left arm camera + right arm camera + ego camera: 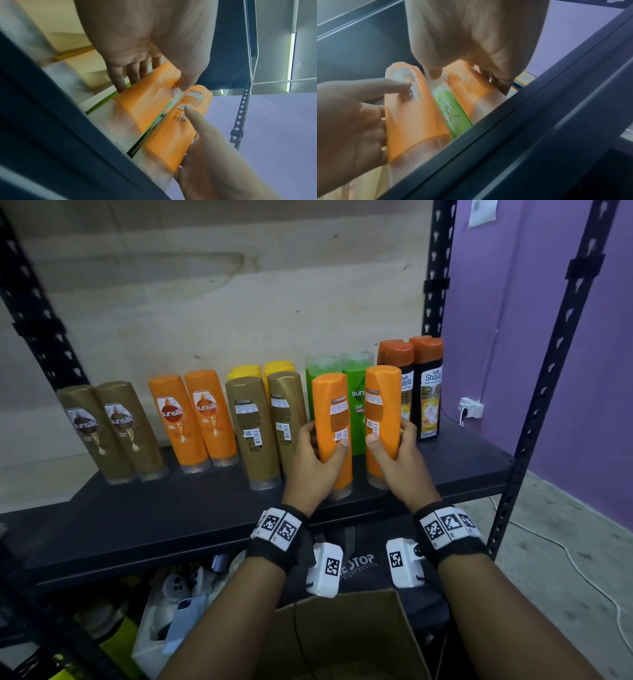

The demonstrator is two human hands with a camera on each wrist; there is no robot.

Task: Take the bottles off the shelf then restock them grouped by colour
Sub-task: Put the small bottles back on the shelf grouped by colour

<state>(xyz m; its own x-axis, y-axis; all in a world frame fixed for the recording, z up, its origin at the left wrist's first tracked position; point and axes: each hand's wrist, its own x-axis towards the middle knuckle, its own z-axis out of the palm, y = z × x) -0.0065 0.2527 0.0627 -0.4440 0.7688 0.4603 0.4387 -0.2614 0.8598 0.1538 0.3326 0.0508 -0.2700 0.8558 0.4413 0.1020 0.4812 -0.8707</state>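
Both hands hold orange bottles in front of the green bottles (pixel 354 385) on the black shelf (pixel 171 508). My left hand (pixel 325 440) grips one orange bottle (pixel 330 405) low on its body, thumb on the back label. My right hand (pixel 390 434) grips the second orange bottle (pixel 382 392) the same way. Both stand upright, bases down by the shelf. In the left wrist view my left hand (pixel 154 79) wraps its bottle (pixel 147 97). In the right wrist view my right hand (pixel 464 77) wraps its bottle (pixel 465 88).
Along the shelf stand two gold bottles (pixel 113 433), two orange ones (pixel 195 419), two more gold ones (pixel 267 422) with yellow bottles (pixel 260 369) behind, and orange-capped black bottles (pixel 421 385) at the right. A cardboard box (pixel 342 635) sits below. Black uprights (pixel 534 419) frame the shelf.
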